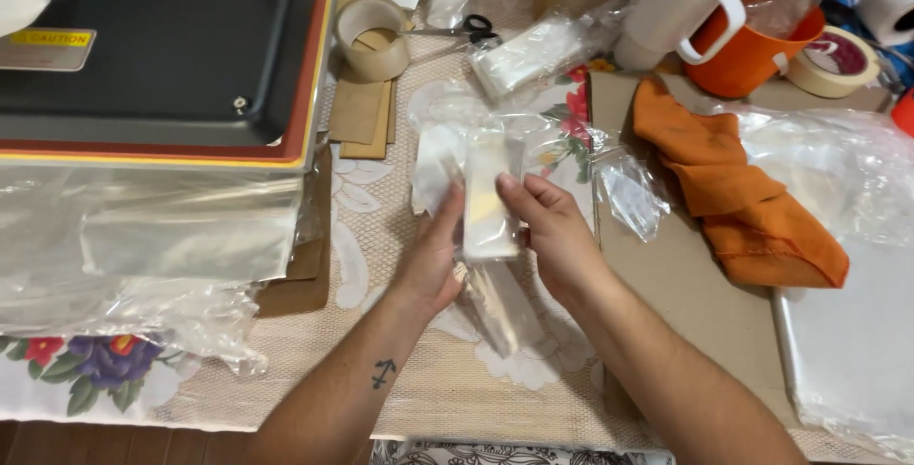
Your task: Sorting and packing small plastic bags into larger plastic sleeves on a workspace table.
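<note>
My left hand (433, 251) and my right hand (552, 227) together hold a small pale flat item in a clear plastic sleeve (490, 200), upright between the fingers, above the middle of the table. The left fingers press its left edge, the right fingers grip its right edge. More clear plastic bags (457, 141) lie just behind it, and a loose clear sleeve (503, 308) lies under my hands.
A black heat press with a red-yellow rim (190, 56) fills the top left. Tape rolls (373, 37) (836, 60), scissors (466, 29), a white tumbler (671, 8), an orange mug (752, 41), an orange cloth (743, 189), brown cardboard (666, 275) and plastic sheets (152, 256) surround the hands.
</note>
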